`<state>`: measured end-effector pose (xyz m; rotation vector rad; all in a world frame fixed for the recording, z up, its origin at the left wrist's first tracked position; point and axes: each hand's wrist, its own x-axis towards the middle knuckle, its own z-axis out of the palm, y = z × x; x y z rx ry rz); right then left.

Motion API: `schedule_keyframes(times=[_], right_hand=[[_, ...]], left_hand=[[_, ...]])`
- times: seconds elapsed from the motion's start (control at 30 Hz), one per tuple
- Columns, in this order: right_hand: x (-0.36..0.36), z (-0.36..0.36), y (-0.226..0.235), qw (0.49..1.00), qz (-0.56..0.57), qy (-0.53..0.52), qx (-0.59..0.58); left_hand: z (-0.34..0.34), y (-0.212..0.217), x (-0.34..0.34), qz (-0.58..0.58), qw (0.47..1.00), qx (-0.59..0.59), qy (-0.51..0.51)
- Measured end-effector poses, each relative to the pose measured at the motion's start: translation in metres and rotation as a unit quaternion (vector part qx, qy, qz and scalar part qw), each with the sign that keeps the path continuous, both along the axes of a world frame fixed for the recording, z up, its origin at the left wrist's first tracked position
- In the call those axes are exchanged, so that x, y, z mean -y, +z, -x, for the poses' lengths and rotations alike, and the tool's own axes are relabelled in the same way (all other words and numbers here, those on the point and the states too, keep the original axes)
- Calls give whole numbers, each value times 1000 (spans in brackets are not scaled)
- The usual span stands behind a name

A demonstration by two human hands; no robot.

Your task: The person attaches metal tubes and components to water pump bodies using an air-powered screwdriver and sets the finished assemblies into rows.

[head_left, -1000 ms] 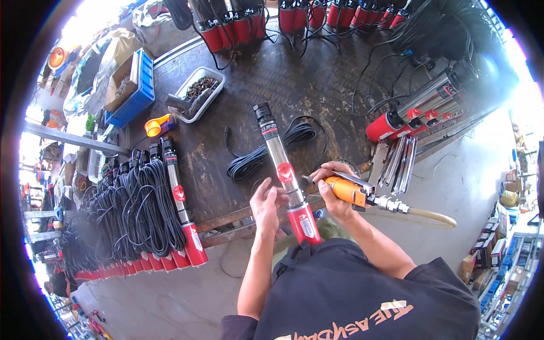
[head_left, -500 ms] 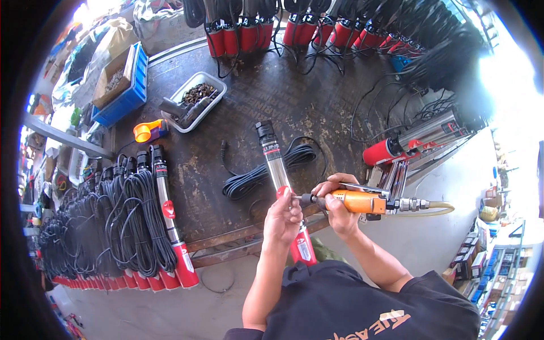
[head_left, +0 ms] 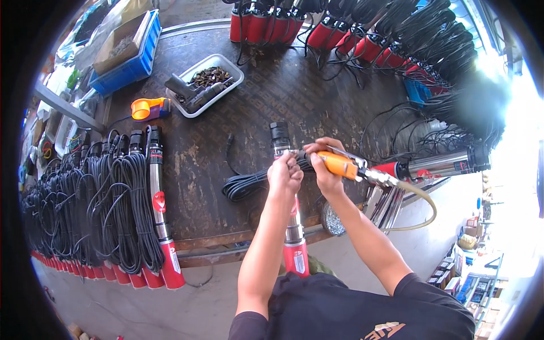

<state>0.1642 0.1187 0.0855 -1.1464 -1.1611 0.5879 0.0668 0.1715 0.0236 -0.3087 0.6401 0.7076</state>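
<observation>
A slim steel submersible pump (head_left: 294,233) lies across the table's front edge, its black end away from me and its red end toward my body. My right hand (head_left: 327,170) is wrapped round an orange air screwdriver (head_left: 338,165), whose nose points left across the pump. My left hand (head_left: 285,174) is closed at the screwdriver's tip, over the upper part of the pump; whatever its fingers pinch is too small to make out. A coil of black cable (head_left: 246,184) lies beside the pump, partly behind my left hand.
Pumps with bundled cables (head_left: 133,209) line the left; more red-ended pumps (head_left: 277,27) stand at the back. A white tray (head_left: 195,113) holds small brass-coloured parts and a dark tool. Nearby are an orange tape dispenser (head_left: 148,107) and blue crate (head_left: 127,73). An air hose (head_left: 433,207) loops right.
Both hands have moved away from me along the pump, from its middle toward its black end, bringing the screwdriver along. The view has shifted somewhat.
</observation>
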Motion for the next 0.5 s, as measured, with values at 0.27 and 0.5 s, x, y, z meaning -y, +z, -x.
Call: schedule_keyframes(times=[0.27, 0.5], right_hand=[[-41, -18, -22, 999, 39, -17, -34], [-47, -19, -25, 996, 61, -54, -47]], left_hand=[[-6, -6, -28, 53, 998, 24, 31], [9, 11, -1, -33, 987, -77, 139]])
